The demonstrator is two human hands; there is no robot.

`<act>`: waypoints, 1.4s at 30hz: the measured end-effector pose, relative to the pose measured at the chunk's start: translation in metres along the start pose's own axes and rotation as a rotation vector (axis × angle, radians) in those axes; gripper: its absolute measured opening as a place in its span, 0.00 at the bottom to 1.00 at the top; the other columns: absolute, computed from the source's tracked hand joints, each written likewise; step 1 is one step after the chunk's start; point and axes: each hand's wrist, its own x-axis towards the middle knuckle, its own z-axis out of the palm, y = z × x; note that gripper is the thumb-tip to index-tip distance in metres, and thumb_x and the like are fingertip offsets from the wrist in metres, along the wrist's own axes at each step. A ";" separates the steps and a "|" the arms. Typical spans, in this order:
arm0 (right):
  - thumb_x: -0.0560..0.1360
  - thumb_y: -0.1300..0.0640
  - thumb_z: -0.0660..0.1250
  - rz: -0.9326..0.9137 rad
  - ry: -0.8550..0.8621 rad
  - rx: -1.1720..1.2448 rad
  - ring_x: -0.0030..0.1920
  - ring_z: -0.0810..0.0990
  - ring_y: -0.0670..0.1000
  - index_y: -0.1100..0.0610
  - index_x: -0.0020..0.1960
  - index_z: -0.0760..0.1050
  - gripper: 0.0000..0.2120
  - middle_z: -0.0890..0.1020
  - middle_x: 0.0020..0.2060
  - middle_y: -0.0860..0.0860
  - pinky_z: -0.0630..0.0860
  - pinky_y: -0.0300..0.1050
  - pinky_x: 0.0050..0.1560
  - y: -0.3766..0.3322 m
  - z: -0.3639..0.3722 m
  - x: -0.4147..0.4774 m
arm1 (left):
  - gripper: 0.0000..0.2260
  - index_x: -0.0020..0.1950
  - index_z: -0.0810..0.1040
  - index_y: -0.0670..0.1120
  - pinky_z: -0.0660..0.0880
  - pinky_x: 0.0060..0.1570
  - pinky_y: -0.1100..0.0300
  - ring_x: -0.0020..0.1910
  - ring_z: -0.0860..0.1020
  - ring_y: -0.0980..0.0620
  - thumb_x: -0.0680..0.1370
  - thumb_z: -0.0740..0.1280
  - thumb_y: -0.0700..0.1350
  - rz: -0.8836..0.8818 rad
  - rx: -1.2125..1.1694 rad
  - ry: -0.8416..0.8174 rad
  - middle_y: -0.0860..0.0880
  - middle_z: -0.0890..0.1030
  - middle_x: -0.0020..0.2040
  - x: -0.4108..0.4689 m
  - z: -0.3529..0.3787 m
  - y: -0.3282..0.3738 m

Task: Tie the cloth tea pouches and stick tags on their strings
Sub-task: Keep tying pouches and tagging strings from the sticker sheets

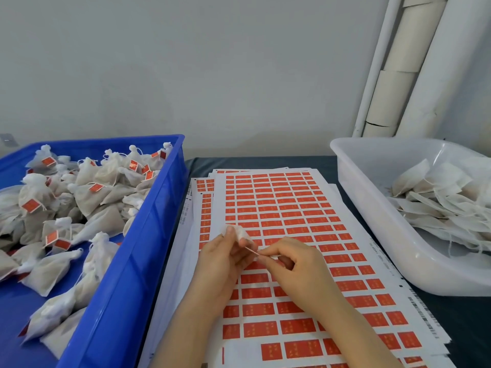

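My left hand (220,257) grips a small white cloth tea pouch (239,232), whose top sticks out above the fingers. My right hand (292,264) pinches a thin red tag (252,250) between thumb and forefinger, right beside the pouch; the string itself is too fine to make out. Both hands hover over a stack of white sheets (287,224) covered in rows of red rectangular tag stickers. Several sticker slots on the near part of the top sheet are bare.
A blue plastic crate (148,235) on the left holds several tied pouches with red tags. A white plastic tub (372,208) on the right holds several flat untied pouches with loose strings. Cardboard tubes (393,83) lean against the wall at the back right.
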 end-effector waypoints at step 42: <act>0.70 0.56 0.68 -0.404 0.304 -0.485 0.47 0.69 0.45 0.54 0.42 0.80 0.04 0.82 0.41 0.46 0.62 0.39 0.49 -0.002 0.011 0.002 | 0.09 0.39 0.78 0.65 0.75 0.41 0.65 0.46 0.80 0.55 0.77 0.67 0.52 0.202 0.368 0.302 0.67 0.78 0.41 -0.003 0.005 -0.013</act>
